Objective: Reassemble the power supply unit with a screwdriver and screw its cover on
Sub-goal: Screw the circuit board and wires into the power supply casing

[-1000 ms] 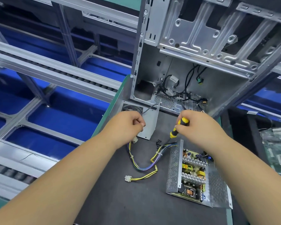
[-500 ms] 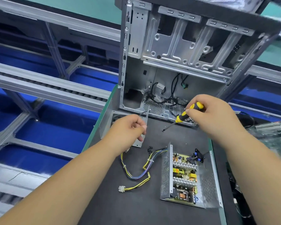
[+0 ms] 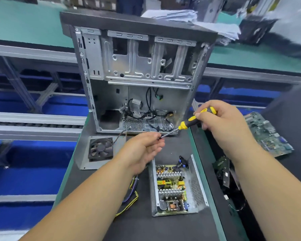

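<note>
From the head view, my right hand (image 3: 222,124) curls round the yellow-and-black screwdriver (image 3: 189,122), its shaft slanting down toward my left hand (image 3: 143,150). My left grip pinches something small and dark at the tip (image 3: 161,137), probably a screw, though it is too small to be sure. The open supply (image 3: 174,186) lies on the surface below both hands, nearer me, board and heat sinks exposed. Its cover (image 3: 97,152), with the fan, sits left of my left hand, a wire running off from the fan.

I judge the cover light, stiff sheet metal with sharp edges, best held by its flat sides, away from the fan blades. The board looks fragile, so I would hold the supply by its mesh walls. The screw is tiny and easily dropped. I can read no writing or brand anywhere.
</note>
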A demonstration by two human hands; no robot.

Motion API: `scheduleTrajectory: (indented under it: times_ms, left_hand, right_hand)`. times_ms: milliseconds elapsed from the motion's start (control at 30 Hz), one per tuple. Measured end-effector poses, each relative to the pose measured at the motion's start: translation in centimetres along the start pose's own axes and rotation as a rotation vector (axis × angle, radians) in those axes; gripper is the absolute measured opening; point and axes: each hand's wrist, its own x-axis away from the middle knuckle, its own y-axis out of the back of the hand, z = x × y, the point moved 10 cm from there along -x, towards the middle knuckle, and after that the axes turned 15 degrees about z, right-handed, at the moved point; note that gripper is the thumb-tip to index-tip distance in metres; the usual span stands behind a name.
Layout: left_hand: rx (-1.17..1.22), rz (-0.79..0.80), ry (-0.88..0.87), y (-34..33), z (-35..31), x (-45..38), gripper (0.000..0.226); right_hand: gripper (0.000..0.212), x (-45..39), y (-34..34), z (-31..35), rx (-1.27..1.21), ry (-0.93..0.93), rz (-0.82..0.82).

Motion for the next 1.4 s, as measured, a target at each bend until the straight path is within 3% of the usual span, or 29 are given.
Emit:
scheduleTrajectory:
  times_ms: [467,900,1400]
  left_hand:
    - [-0.027,-0.242,-0.131,-3.4,3.3,1.9,0.009]
    - [0.002,-0.275,-0.203,-10.7,7.8,2.2,0.013]
    - [-0.080,-0.366,-0.333,-13.0,9.5,3.5,0.013]
  right_hand:
    - [0.013,5.2,3.6,-5.4,-0.293,0.001,-0.003]
    - [0.010,8.7,9.4,-8.8,-0.370,0.056,0.050]
    - [0.012,10.3,10.8,-11.6,-0.322,0.055,0.161]
